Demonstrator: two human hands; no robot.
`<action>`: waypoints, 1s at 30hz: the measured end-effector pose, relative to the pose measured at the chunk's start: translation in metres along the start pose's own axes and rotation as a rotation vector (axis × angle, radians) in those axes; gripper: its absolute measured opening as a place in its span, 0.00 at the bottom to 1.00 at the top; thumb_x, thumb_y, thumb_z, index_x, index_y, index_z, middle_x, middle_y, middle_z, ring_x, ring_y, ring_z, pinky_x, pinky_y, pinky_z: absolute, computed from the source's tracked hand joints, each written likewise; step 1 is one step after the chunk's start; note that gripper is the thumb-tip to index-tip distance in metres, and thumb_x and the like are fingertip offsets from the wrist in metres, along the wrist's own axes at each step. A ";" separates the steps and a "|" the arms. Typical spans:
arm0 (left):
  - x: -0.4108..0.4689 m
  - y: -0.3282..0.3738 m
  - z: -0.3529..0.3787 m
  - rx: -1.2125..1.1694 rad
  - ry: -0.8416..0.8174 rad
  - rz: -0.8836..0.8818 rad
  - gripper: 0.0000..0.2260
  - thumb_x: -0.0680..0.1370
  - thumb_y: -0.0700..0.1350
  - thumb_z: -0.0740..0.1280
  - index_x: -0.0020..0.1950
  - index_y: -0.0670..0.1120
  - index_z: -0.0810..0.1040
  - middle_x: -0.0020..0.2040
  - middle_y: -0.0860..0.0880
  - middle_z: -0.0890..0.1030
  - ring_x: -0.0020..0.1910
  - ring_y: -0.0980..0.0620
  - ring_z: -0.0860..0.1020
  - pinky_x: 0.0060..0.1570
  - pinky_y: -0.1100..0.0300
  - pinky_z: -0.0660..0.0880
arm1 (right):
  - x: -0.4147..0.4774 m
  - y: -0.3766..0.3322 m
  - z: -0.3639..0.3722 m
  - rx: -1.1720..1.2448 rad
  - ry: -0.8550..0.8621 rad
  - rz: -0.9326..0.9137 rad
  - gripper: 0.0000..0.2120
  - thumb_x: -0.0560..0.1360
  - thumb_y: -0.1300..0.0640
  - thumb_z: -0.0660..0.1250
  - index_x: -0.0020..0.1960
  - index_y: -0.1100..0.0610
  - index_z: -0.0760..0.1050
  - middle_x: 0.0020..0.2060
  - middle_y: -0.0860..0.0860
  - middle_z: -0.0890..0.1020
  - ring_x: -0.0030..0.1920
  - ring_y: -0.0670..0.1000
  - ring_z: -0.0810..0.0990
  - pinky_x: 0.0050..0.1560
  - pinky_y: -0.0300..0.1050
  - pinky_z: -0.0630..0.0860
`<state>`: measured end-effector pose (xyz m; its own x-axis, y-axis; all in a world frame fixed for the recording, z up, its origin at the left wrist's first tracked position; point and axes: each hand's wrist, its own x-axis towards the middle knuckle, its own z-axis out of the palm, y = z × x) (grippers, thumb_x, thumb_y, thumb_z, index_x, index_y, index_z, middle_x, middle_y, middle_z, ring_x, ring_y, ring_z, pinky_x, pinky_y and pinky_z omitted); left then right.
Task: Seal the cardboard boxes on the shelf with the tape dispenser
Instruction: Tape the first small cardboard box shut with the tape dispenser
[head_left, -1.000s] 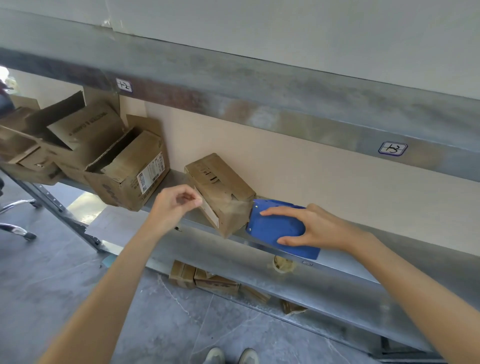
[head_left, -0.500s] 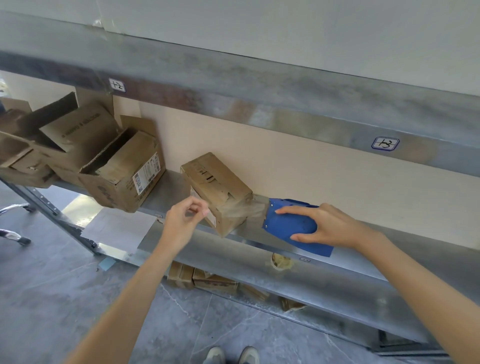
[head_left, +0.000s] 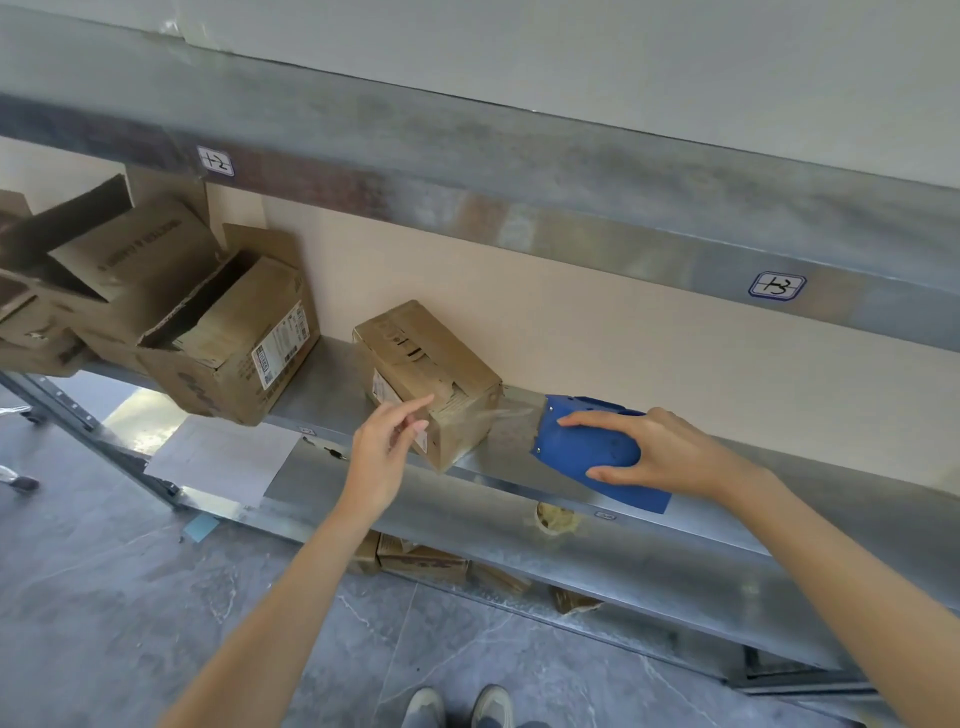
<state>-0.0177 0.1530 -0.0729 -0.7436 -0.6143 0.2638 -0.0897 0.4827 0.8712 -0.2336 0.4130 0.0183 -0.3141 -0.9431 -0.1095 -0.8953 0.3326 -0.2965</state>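
Since a second ago the tape dispenser (head_left: 582, 449) has drawn away from the small cardboard box (head_left: 426, 364), which it then touched, and the left hand (head_left: 387, 449) has uncurled and moved closer to that box.

Both hands reach over the metal shelf (head_left: 441, 512); an upper shelf beam (head_left: 519, 156) runs above them. Well to the left of the left hand sits a cluster of open cardboard boxes (head_left: 228, 332), flaps up, the nearest one tilted over the shelf edge. The small cardboard box stands between the hands, just beyond the left one, turned corner-forward.

The right hand (head_left: 665, 452) grips the blue tape dispenser from above — fingers spread over its top, thumb beneath. The left hand holds nothing; its fingers are nearly straight, the index fingertip at the box's front face, though whether it touches cannot be told. A strip of clear tape (head_left: 511, 415) stretches from the box's right corner to the dispenser's mouth.

Below the right hand, a small used tape roll (head_left: 556, 517) sticks to the shelf's front lip. Handwritten labels (head_left: 776, 286) mark the beam above.
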 end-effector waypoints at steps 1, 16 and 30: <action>0.000 -0.002 0.002 0.006 0.008 0.006 0.14 0.81 0.40 0.65 0.67 0.48 0.79 0.44 0.48 0.76 0.45 0.50 0.76 0.48 0.53 0.76 | 0.000 0.001 0.000 0.003 0.006 0.005 0.27 0.75 0.40 0.68 0.68 0.22 0.59 0.25 0.45 0.69 0.29 0.49 0.66 0.32 0.39 0.65; 0.009 -0.018 0.002 0.218 0.036 0.276 0.09 0.78 0.36 0.69 0.57 0.43 0.81 0.69 0.48 0.75 0.75 0.52 0.65 0.74 0.63 0.61 | 0.007 0.001 0.001 0.011 0.009 0.042 0.28 0.75 0.40 0.68 0.68 0.22 0.60 0.22 0.50 0.60 0.28 0.49 0.65 0.32 0.39 0.65; 0.012 -0.020 0.026 0.286 0.212 0.229 0.14 0.70 0.31 0.70 0.53 0.43 0.77 0.58 0.47 0.80 0.73 0.51 0.69 0.77 0.54 0.57 | 0.013 0.001 0.006 0.007 -0.017 0.050 0.28 0.74 0.40 0.69 0.66 0.21 0.59 0.24 0.46 0.68 0.28 0.49 0.65 0.33 0.38 0.66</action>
<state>-0.0419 0.1520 -0.0981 -0.6159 -0.5714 0.5423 -0.1403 0.7569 0.6383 -0.2368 0.4007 0.0113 -0.3527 -0.9252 -0.1401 -0.8763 0.3791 -0.2973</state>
